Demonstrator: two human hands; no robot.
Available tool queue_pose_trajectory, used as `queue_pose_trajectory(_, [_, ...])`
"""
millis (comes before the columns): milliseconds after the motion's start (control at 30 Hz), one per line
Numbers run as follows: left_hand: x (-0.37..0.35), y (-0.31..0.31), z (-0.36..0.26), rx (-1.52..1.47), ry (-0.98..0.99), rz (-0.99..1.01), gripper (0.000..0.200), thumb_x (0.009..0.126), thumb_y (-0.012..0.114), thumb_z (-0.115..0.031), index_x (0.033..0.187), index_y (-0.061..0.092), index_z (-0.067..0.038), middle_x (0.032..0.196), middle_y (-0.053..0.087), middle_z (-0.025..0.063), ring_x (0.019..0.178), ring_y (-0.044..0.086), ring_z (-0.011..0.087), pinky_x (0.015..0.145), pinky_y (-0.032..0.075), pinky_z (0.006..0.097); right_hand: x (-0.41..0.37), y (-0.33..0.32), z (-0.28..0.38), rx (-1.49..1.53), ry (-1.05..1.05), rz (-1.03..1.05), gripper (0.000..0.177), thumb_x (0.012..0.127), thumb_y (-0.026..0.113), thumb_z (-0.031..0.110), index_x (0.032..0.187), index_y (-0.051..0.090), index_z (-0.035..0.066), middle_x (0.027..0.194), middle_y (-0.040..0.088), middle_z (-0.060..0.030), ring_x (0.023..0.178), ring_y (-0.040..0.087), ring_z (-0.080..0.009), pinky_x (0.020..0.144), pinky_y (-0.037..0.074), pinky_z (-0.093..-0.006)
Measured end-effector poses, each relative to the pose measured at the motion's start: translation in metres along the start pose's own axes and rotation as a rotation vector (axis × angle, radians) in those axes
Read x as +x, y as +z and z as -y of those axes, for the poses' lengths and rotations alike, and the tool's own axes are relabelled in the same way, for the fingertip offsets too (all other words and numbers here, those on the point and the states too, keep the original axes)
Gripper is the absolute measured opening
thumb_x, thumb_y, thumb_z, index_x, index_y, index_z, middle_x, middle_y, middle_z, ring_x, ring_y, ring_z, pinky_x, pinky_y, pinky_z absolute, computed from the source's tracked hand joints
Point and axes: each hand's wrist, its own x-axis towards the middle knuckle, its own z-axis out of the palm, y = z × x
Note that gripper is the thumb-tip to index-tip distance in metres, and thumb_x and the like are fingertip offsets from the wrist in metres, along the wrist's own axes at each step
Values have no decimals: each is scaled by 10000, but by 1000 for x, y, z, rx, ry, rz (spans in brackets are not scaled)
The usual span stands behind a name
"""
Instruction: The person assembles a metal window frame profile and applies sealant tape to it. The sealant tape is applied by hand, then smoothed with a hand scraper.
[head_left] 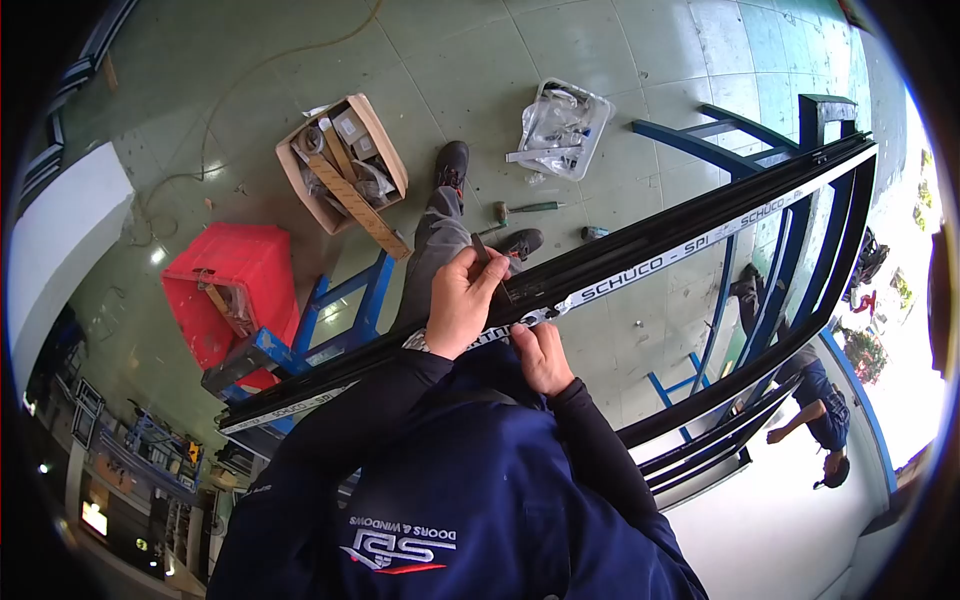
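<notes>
A long black window frame (690, 218) lies slantwise in front of my body, with white printed protective tape (645, 266) along its near edge. My left hand (462, 303) is closed above the frame, pinching a thin dark strip (481, 256) between thumb and fingers. Its exact kind does not show. At the frame's near edge, my right hand (543, 358) has its fingers curled beside a crumpled, lifted part of the tape (560, 307). Whatever those fingers grip is hidden.
Blue trestles (372, 300) support the frame. On the floor are a cardboard box (295, 150) of parts, a clear plastic tub (600, 112), a red crate (200, 262) and a hammer (530, 208). A co-worker (822, 412) stands at the right. A hose (270, 62) crosses the tiles.
</notes>
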Motion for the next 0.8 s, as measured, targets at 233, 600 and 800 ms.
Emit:
queue_pose_trajectory(233, [9, -2, -4, -112, -33, 26, 167, 1019, 699, -184, 998, 643, -27, 876, 672, -3, 834, 626, 51, 759, 500, 221, 10, 0, 14, 125, -55, -44, 377, 962, 568, 286, 1082, 643, -63, 866, 663, -246, 851, 628, -423, 804, 487, -450])
queue_pose_trajectory(600, [4, -1, -10, 33, 29, -35, 219, 1031, 679, -210, 1000, 591, -12, 814, 674, 26, 732, 606, 67, 669, 486, 261, 10, 5, 18, -29, -45, -58, 587, 1022, 530, 540, 1169, 664, -13, 926, 699, -232, 923, 663, -453, 832, 516, -473])
queue_pose_trajectory(800, [-7, 2, -15, 182, 88, -61, 190, 1074, 573, -193, 1058, 563, -3, 848, 709, 128, 754, 712, 253, 670, 529, 366, 14, 9, 18, -86, -139, -141, 601, 1018, 528, 575, 1181, 682, 17, 951, 710, -232, 943, 665, -471, 830, 520, -491])
